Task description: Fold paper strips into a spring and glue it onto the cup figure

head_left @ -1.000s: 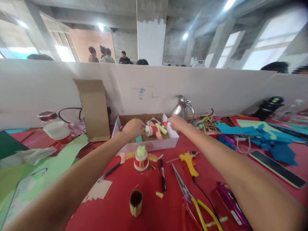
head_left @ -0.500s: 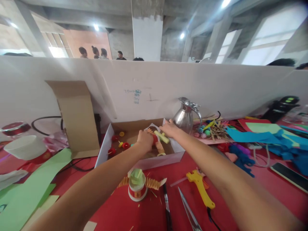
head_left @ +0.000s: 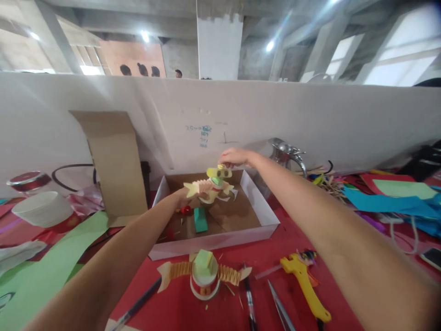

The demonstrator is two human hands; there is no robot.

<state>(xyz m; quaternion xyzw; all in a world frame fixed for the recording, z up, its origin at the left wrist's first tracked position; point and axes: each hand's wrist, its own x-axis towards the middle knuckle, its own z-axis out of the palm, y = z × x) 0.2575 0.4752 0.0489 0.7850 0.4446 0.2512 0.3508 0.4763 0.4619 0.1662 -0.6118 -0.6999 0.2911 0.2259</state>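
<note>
Above the cardboard box [head_left: 237, 216] is a paper-cup figure [head_left: 217, 186] with accordion-folded paper arms and a light yellow strip with dark round spots across its top. My right hand [head_left: 236, 157] is closed, pinching the top of this figure. From the left, my left hand [head_left: 182, 196] grips the figure's cup, most of its fingers hidden behind a paper arm. On the table in front of the box stands a second paper-cup figure [head_left: 205, 280], red and white, with pleated arms and a green block on top.
A green block [head_left: 200, 219] and small red pieces lie inside the box. A yellow glue gun [head_left: 306, 285], scissors [head_left: 280, 305] and a pen [head_left: 250, 299] are at the front right. Behind my right forearm stands a metal jug [head_left: 284, 154]. A white partition [head_left: 165, 124] borders the back.
Both hands have raised the paper-cup figure from inside the box. My right hand has moved from the box's right edge to the figure's top. The view has shifted a little.
</note>
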